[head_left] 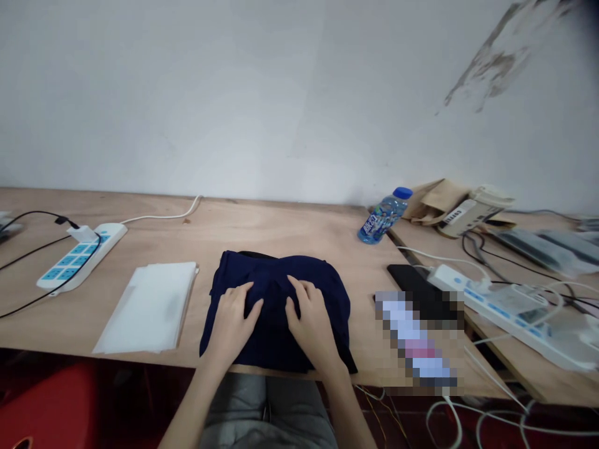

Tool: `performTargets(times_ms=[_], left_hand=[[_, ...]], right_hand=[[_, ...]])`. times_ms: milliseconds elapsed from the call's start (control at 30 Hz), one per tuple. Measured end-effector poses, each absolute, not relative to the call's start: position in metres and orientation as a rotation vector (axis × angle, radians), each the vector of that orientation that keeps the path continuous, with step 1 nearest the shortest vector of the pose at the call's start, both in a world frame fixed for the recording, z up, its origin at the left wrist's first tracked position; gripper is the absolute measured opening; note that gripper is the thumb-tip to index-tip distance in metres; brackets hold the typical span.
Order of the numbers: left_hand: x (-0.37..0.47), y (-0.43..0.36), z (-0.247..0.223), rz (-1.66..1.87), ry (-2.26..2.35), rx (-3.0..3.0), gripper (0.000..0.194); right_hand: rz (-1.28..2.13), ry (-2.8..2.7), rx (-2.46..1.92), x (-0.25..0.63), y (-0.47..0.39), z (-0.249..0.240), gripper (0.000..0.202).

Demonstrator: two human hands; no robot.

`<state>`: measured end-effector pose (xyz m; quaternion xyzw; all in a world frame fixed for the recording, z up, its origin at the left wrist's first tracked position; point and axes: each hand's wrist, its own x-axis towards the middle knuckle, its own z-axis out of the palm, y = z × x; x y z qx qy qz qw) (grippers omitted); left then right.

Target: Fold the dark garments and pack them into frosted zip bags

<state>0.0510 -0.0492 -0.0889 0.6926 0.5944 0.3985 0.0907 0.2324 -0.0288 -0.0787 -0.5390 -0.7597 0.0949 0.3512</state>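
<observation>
A dark navy cloth (276, 340) lies folded in a rounded heap at the front edge of the wooden table. On its left part rests my left hand (235, 318), palm down, thumb and fingers apart. My right hand (310, 315) lies on the right part in the same way, its fingers spread. A strip of the cloth shows between the two hands. Neither hand grips anything that I can see. Some black material shows at the cloth's back edge and lower right corner.
White sheets (150, 308) and a power strip (82, 259) lie left on the table (281, 224). To the right are a blue-capped bottle (384, 215), a blurred-out phone (416, 340), a black item (416, 290), a second power strip (505, 312), cables and a coffee cup (475, 211).
</observation>
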Motion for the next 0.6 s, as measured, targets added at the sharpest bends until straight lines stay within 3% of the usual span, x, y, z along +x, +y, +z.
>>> performTargets(times_ms=[133,300,433,600], left_hand=[[0.069,-0.053,-0.071,1.036,1.459,2.258,0.031],[0.07,-0.088,-0.061,0.868,1.149,2.283,0.038],[0.051,-0.101,-0.072,0.893,1.29,2.117,0.036],[0.039,-0.058,-0.077,1.006,1.544,2.184,0.031]], right_hand=[[0.446,-2.093,-1.132,0.236,-0.011,-0.065,0.06],[0.685,-1.995,-1.15,0.248,-0.047,-0.065,0.048],[0.805,-1.966,-1.277,0.247,-0.105,-0.084,0.04],[1.08,-2.036,-1.131,0.235,-0.148,-0.096,0.035]])
